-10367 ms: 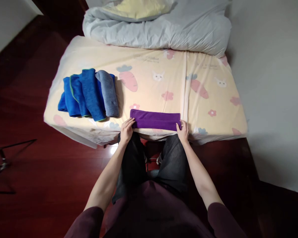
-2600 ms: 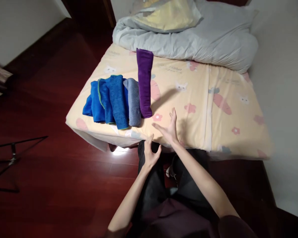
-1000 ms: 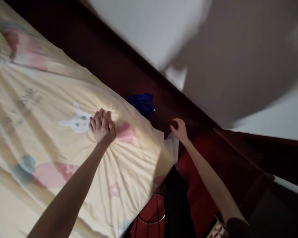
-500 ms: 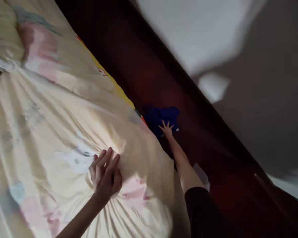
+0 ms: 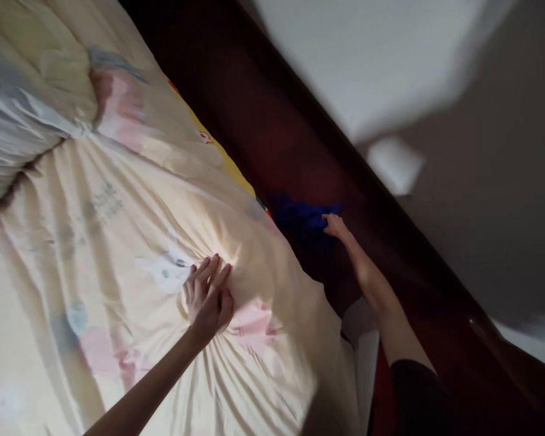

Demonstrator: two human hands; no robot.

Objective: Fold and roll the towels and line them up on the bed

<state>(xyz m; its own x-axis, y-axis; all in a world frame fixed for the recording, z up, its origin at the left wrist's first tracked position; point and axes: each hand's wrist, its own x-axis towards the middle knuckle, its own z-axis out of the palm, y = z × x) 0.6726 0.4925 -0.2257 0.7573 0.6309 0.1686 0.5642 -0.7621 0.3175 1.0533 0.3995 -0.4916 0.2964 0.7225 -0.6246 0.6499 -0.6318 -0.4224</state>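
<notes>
My left hand point(image 5: 209, 297) presses down on the cream bedding point(image 5: 254, 260), its fingers apart and slightly bent. Creases run out from it across the printed cloth, close to a white rabbit figure. Past the bed's edge, my right hand point(image 5: 333, 224) reaches down to a crumpled blue cloth point(image 5: 302, 215). The fingers of that hand are closed on the cloth's right side, though the fingertips are partly hidden. The cloth lies low in the dark gap beside the bed, and its left part sits near the bedding's edge.
A dark red surface point(image 5: 295, 139) runs between the bed and the pale wall point(image 5: 372, 54). Something white point(image 5: 363, 345) stands beside the bedding below my right forearm. Grey-white and greenish bedding point(image 5: 22, 109) is bunched at upper left.
My right hand went from spread fingers over the blue cloth to closed on its right side, shifting rightward. My left hand stays pressed on the bedding. The view has shifted slightly.
</notes>
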